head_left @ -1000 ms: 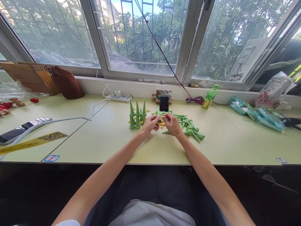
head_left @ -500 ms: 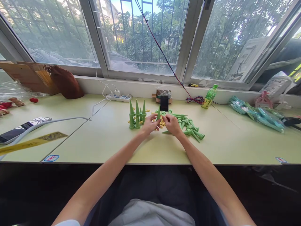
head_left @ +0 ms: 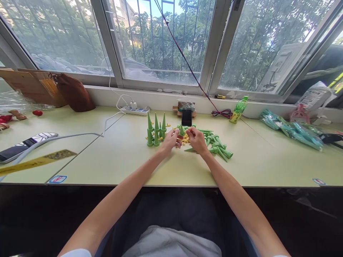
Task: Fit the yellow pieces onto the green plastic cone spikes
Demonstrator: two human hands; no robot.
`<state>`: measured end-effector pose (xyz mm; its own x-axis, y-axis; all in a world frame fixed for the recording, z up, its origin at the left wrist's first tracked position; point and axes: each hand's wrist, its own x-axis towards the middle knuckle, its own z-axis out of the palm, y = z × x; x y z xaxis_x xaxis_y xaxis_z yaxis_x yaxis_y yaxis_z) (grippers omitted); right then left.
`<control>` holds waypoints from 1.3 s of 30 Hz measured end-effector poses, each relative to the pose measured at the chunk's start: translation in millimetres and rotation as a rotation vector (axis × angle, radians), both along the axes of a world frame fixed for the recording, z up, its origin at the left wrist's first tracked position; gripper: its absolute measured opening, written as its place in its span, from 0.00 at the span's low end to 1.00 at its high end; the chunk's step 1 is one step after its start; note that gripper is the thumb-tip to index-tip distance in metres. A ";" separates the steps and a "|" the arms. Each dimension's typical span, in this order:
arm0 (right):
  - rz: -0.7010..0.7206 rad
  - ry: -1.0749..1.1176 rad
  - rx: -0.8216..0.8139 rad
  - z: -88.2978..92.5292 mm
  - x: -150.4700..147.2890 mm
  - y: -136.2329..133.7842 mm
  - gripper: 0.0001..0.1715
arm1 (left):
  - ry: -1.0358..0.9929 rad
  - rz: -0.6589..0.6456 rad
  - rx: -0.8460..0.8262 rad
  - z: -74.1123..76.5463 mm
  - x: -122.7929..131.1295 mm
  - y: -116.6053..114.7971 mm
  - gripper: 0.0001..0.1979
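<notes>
My left hand (head_left: 170, 140) is closed around a green plant-watering spike (head_left: 182, 131), whose pointed end tilts away from me. Close beside it, my right hand (head_left: 197, 139) is pinched at the spike's side; what lies between its fingertips is too small to make out. Beneath and between the hands lies a heap of small yellow pieces (head_left: 185, 140), partly covered by them. Left of my left hand, several green spikes (head_left: 156, 132) stand upright, with yellow pieces sticking out at their sides. More green spikes (head_left: 218, 146) lie in a loose pile beside my right hand.
Behind the hands a dark phone (head_left: 187, 117) leans on a small box. A power strip (head_left: 135, 111) and white cable (head_left: 104, 132) are to the left, near another phone (head_left: 26, 145). A green bottle (head_left: 239, 110) and blue-green plastic packets (head_left: 294, 130) stand and lie to the right.
The spike in my left hand has tipped, its point now looking shorter and turned away from me. Both hands have stayed in nearly the same place.
</notes>
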<state>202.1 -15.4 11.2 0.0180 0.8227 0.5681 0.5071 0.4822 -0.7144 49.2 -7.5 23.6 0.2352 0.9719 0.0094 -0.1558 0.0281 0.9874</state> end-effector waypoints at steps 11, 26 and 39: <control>0.018 -0.038 -0.004 0.3 -1.1 0.0 0.15 | -0.074 -0.038 -0.039 0.7 -2.2 1.5 0.17; -0.007 -0.076 -0.048 1.8 -1.6 -1.6 0.19 | 0.166 -0.003 0.337 -6.3 -1.7 0.1 0.20; -0.067 0.018 0.032 -0.9 -2.0 1.6 0.24 | 0.249 0.137 0.491 -10.0 0.4 0.3 0.20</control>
<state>200.1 -13.7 10.2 0.0827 0.8006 0.5935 0.5258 0.4709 -0.7084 49.6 -7.2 13.5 0.1605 0.8893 0.4283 0.1134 -0.4476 0.8870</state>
